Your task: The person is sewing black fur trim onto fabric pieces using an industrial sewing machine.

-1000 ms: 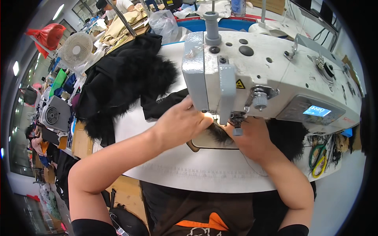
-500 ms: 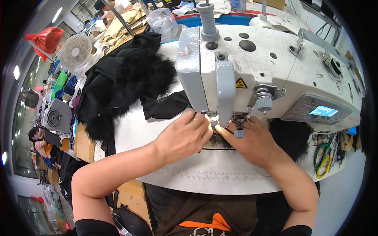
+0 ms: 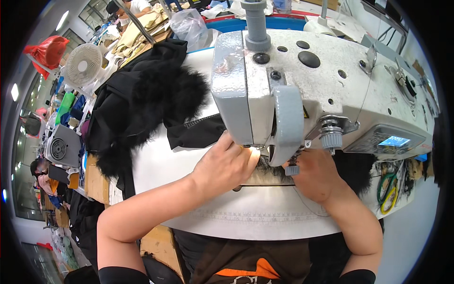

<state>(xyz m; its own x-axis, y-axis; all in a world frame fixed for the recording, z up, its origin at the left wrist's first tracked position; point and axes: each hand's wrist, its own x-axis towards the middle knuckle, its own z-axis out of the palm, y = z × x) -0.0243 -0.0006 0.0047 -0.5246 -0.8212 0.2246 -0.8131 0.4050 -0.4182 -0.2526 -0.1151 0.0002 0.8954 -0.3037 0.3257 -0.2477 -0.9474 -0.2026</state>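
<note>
Left grip (image 3: pixel 221 164) at fur (image 3: pixel 268 165), guard (image 3: pixel 289 118) now mostly covering warning sign (image 3: pixel 306 113)

A white round plastic fan (image 3: pixel 83 66) stands at the upper left, just beside a glossy red plastic bag (image 3: pixel 46 52) hung on a pale bar. Right of the fan, flat tan sheets of material (image 3: pixel 135 32) lie in a loose pile, with a crumpled clear plastic bag (image 3: pixel 188 27) near them. Behind the pile sits a person in a white top and dark cap (image 3: pixel 139 6). Farther down the left side are a bright green object (image 3: pixel 65 106) and a grey box with a round black grille (image 3: pixel 65 144). At the far right lie green and yellow looped scissor handles (image 3: pixel 388 193).
</note>
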